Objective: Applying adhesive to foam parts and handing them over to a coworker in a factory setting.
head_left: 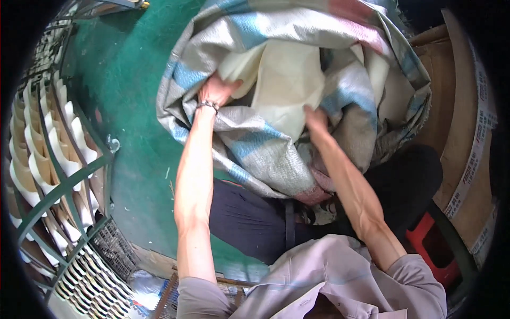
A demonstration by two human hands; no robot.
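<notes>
A large woven plastic sack [265, 141], silver-grey with blue and red stripes, stands with its mouth gaping between my knees. Inside it lie smooth, curved cream pieces [289, 80]. My left hand [217, 89], with a dark bracelet on the wrist, reaches in at the left; its thumb lies over the edge of a cream piece [241, 66] and its fingers go out of sight behind it. On the right, my right hand [316, 119] pinches the near edge of the middle cream piece, most of its fingers hidden by the sack's folds.
To the left, a green metal rack [58, 196] holds rows of curved cream pieces [40, 170]. Cardboard [438, 90] stands at the right, close to my right knee, with a red stool [433, 250] below. The floor [138, 90] is green.
</notes>
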